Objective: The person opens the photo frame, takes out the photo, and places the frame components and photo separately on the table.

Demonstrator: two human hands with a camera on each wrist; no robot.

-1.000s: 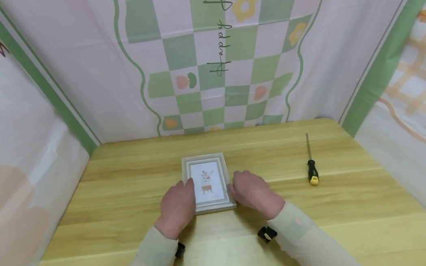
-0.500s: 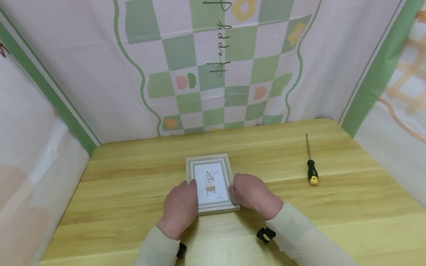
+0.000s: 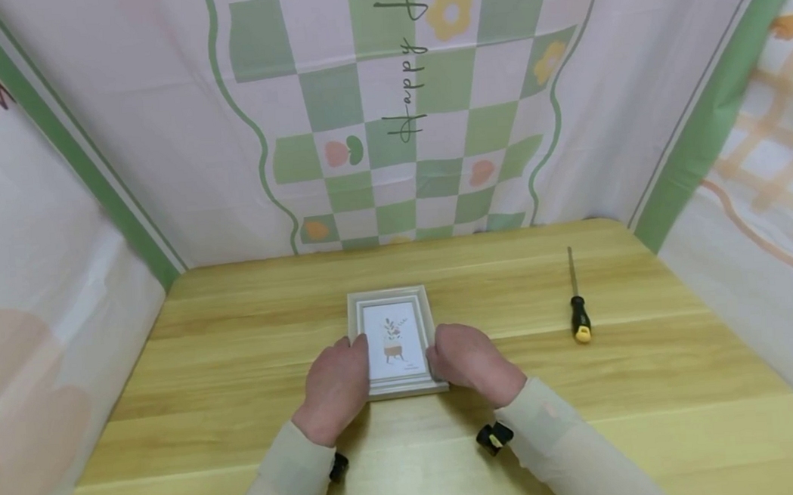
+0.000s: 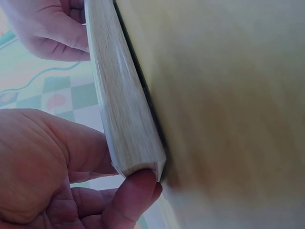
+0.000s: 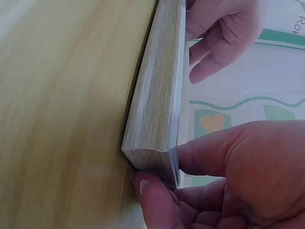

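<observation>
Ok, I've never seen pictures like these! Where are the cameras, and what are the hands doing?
There's no robot arm here: these are a person's two bare hands. The big picture comes from a camera worn on the head, looking forward and down. The two close-ups come from cameras worn on the wrists, one each, so the table looks tipped sideways in them.

The left hand and the right hand hold a framed picture between them, one at each side. In the close-ups you can see fingers pinching its edges. The picture shows a little plant in a pot.

On the wooden table, off to the person's right, lies a screwdriver with a black and yellow handle. Nobody is touching it.
</observation>
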